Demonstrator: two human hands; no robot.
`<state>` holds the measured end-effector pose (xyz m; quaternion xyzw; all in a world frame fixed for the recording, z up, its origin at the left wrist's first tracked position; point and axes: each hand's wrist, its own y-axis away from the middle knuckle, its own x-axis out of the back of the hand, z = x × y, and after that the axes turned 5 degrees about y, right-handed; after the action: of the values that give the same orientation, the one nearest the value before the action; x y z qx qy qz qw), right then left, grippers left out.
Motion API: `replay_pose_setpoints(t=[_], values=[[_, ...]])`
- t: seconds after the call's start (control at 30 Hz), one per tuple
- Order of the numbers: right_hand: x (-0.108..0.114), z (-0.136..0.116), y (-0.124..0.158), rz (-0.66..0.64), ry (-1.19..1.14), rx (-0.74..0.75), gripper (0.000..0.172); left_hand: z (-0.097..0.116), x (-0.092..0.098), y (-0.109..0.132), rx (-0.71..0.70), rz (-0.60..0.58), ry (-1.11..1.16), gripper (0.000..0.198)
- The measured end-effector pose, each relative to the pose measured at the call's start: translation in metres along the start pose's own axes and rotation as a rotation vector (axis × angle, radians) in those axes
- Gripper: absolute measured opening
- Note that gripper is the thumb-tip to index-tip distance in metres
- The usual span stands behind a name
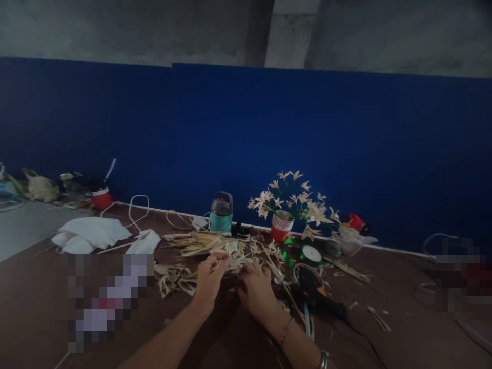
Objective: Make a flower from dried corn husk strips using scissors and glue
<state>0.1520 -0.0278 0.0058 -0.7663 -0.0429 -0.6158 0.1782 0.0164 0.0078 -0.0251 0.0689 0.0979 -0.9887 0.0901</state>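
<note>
My left hand (209, 279) is closed in a pinch at the near edge of a pile of pale dried husk pieces (238, 251). What its fingertips grip is too small to make out. Beside it, my right hand (255, 287) lies palm down over the same pile, fingers apart and bent, their tips partly hidden. Long dry husk strips (196, 241) lie behind the left hand, and curled husk scraps (172, 279) to its left. Past the right hand stands a red-and-white cup (282, 228) holding husk flowers (302, 200) on green stems.
A black glue gun (321, 297) with a cord lies right of my right hand, near a green ribbon spool (310, 255). A teal bottle (221, 215) stands by the blue partition (238, 128). White cloth (92, 234) and cables lie left; a clear plastic bag (351, 241) sits at back right.
</note>
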Motion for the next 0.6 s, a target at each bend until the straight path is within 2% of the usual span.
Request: replay_pose_setpoints(t=[0.07, 0.17, 0.23, 0.3, 0.37, 0.47, 0.6], values=[[0.001, 0.002, 0.0, 0.113, -0.131, -0.002, 0.01, 0.0, 0.001, -0.001, 0.0, -0.012, 0.023, 0.027], [0.005, 0.008, -0.004, 0.255, -0.451, -0.102, 0.01, 0.004, 0.0, 0.001, 0.043, 0.005, 0.032, 0.028], [0.008, 0.01, -0.007, 0.254, -0.775, -0.193, 0.009, 0.008, -0.001, 0.003, 0.068, -0.009, 0.021, 0.027], [0.01, 0.011, -0.009, 0.204, -1.098, -0.276, 0.02, 0.012, -0.003, 0.007, 0.065, -0.029, -0.006, 0.026], [0.011, 0.009, -0.01, 0.162, -1.309, -0.357, 0.026, 0.015, -0.005, 0.01, 0.024, -0.028, -0.06, 0.023], [0.01, 0.005, -0.009, 0.178, -1.425, -0.428, 0.023, 0.017, -0.007, 0.013, -0.059, -0.027, -0.137, 0.019], [0.01, 0.003, -0.007, 0.241, -1.321, -0.389, 0.019, 0.02, -0.007, 0.016, -0.091, -0.074, -0.197, 0.018]])
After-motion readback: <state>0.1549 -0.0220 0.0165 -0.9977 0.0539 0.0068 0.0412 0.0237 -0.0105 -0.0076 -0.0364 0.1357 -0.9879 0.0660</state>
